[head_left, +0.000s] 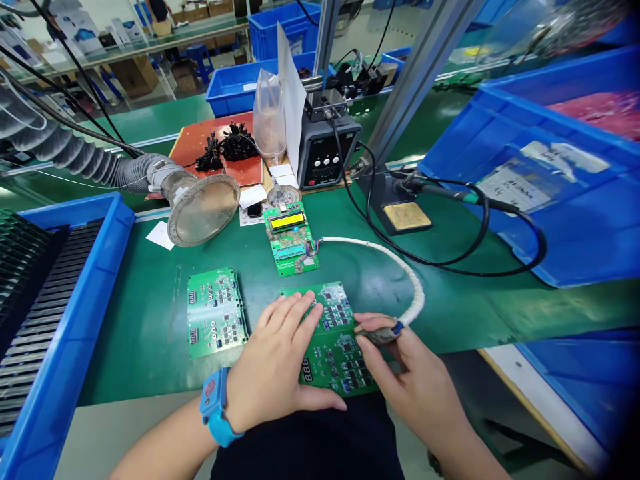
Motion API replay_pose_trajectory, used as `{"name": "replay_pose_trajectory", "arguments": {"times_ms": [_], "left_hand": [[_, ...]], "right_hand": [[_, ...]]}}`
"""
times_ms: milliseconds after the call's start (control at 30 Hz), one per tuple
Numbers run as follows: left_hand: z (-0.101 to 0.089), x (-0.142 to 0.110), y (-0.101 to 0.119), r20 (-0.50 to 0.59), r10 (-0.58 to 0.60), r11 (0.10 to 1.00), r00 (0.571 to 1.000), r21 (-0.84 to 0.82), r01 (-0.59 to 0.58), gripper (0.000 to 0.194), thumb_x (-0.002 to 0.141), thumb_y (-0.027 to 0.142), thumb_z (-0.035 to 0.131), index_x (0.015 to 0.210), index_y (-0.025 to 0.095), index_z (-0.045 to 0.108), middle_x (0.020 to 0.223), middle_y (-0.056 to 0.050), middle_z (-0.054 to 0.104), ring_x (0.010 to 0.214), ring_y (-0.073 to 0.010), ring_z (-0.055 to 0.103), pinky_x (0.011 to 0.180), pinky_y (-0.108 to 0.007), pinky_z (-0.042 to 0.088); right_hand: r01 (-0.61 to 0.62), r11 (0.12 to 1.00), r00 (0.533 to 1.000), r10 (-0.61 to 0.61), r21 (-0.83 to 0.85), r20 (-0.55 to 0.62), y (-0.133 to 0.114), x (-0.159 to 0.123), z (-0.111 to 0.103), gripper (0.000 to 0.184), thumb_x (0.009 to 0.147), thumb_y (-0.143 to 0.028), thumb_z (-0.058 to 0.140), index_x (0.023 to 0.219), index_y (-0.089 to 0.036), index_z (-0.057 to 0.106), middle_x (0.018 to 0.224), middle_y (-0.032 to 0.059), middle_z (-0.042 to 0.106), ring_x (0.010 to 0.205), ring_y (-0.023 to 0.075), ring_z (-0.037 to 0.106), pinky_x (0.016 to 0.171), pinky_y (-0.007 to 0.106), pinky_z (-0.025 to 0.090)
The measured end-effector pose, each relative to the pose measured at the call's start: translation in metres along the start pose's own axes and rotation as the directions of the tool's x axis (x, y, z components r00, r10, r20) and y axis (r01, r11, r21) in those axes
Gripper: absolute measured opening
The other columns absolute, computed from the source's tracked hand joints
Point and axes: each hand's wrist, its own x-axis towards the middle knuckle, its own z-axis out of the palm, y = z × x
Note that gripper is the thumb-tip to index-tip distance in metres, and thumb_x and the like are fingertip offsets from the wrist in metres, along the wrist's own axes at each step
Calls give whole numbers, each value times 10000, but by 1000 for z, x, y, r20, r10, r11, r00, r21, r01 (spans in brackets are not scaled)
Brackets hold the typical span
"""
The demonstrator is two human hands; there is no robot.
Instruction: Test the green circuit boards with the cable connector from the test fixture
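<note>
A green circuit board panel (340, 333) lies at the near edge of the green bench mat. My left hand (277, 363) rests flat on its left part, fingers stretched out, a blue wrist strap on the wrist. My right hand (410, 373) pinches a small connector plug (383, 333) at the end of a white sleeved cable (400, 267) and holds it against the panel's right edge. The cable runs back to a small green tester board with a yellow display (290, 237). A second green circuit board panel (216, 312) lies to the left, untouched.
A blue tray with black slotted racks (55, 307) stands at the left. A fume extractor hose with a funnel mouth (200, 207) hangs over the mat. A soldering station (327, 150), its iron on a stand (405, 213) and large blue bins (560, 173) fill the right.
</note>
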Motion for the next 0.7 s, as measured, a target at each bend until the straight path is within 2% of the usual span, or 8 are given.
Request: {"name": "replay_pose_trajectory", "arguments": {"times_ms": [167,700], "left_hand": [[-1,0,0,8,4,1000,1000,19,-4,1101,645,771,653,1424,87,282,1470,-221,332,1359,-381,307,1084,-579,306],[-1,0,0,17,-1,1000,1000,23,0,1101,652,783,633,1427,83,284,1478,-220,319,1364,-378,297,1084,-579,310]], "right_hand": [[-10,999,1000,9,42,26,1,-2,-3,108,926,-233,513,1033,-242,528,1039,63,655,940,215,658,839,320,542],[-23,997,999,21,75,26,1,-3,-3,114,935,-238,503,1047,-251,522,1043,60,649,963,214,652,846,315,533]]}}
